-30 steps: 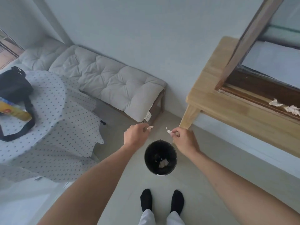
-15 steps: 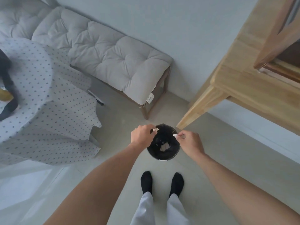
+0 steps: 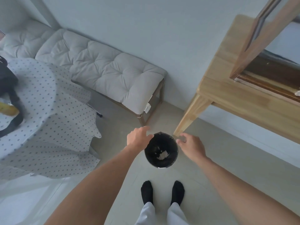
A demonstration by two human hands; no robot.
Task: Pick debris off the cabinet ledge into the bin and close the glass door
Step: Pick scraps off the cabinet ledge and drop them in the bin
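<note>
Scraps now dropped, both hands empty beside bin rim

One black bin stands on the floor, with two pale scraps inside it. Two open hands, the left hand and the right hand, flank the bin. Beyond the bin: one cushioned bench, one wooden cabinet, one dotted tablecloth. One scrap lies on the cabinet ledge.

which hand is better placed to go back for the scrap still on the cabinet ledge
Probably the right hand. It hangs open on the side of the bin nearest the cabinet, where a pale scrap shows at the frame's right edge. The left hand, also open, would have to cross over the bin.
</note>
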